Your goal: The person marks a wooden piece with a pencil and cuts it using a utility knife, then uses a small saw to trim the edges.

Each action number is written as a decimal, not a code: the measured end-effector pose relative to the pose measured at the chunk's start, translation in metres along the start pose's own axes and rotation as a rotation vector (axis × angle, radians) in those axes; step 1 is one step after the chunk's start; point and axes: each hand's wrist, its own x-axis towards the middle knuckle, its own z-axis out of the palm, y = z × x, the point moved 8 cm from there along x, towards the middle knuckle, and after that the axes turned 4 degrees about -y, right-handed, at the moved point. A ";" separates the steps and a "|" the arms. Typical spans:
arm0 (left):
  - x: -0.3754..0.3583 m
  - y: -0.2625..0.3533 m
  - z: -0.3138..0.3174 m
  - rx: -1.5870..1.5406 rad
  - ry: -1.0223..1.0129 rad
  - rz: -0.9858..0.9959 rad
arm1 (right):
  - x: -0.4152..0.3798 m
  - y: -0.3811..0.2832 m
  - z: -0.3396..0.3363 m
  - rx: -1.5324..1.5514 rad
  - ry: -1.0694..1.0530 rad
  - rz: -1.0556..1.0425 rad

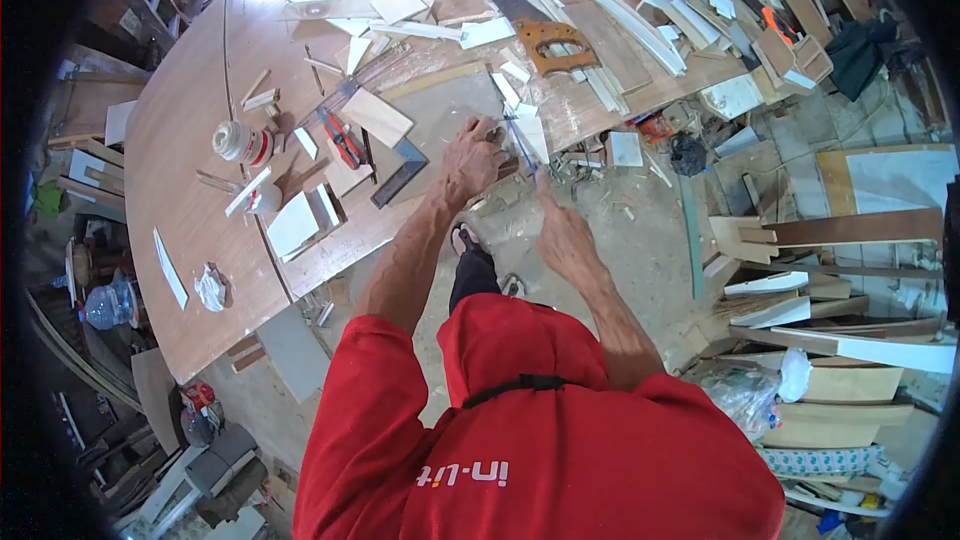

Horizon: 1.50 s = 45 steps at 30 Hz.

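Note:
My left hand point(474, 157) is at the table's near edge, its fingers bent and pressed down on a flat greyish board point(455, 105); what lies under the fingertips is hidden. To its right, my right hand point(568, 240) is closed with the index finger stretched forward. That finger meets the lower end of a thin blue tool point(521, 147), which slants up past the edge; its grip is hidden in the hand. White offcuts point(532, 136) lie just beside the blue tool. A dark-bladed square point(400, 175) rests left of my left hand.
On the wooden table point(180, 210) are a handsaw point(555, 47), red-handled pliers point(340, 138), a white jar point(242, 142) and many wood strips. Stacked boards point(855, 228) stand at the right. Below the table edge, a foot point(465, 238) shows on the floor.

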 end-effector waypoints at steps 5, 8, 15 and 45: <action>-0.001 0.000 -0.012 -0.091 0.088 -0.056 | -0.001 0.000 -0.006 0.034 -0.018 0.004; -0.004 0.003 -0.011 -0.081 0.050 -0.066 | 0.008 0.001 -0.007 0.018 -0.025 0.042; -0.004 -0.004 -0.006 -0.119 0.053 -0.106 | 0.000 0.007 0.003 -0.020 -0.006 0.030; 0.000 -0.008 0.002 -0.010 0.076 -0.071 | 0.004 0.003 -0.003 0.038 0.000 0.043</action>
